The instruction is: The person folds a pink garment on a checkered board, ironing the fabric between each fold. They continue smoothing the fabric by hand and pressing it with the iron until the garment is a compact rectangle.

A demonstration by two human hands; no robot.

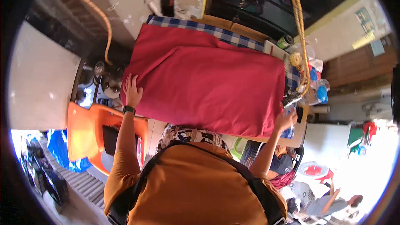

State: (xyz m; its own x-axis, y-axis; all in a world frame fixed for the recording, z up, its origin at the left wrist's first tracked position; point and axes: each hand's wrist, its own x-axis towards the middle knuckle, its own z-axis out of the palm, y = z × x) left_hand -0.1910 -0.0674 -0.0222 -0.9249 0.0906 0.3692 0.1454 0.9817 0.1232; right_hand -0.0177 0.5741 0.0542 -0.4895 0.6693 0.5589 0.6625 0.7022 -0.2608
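Note:
A dark red cloth (208, 83) lies spread over the table, with a raised fold running across its upper left part. My left hand (132, 91) rests on the cloth's left edge, fingers stretched out and apart, a dark watch on the wrist. At the right edge of the cloth is my right hand (286, 119), its fingers curled. What they hold, if anything, is too small and blurred to make out. Just above that hand, the dark and silvery end piece (291, 99) of a yellow, tape-wrapped flexible arm (301, 29) hangs over the table's edge.
Blue checked cloth (233, 37) shows beneath the red cloth. Bottles with blue caps (321, 93), a green can (285, 41) and a black phone-like object (300, 114) are at the right. An orange chair (83, 131) stands at left. Another person (329, 204) sits far right.

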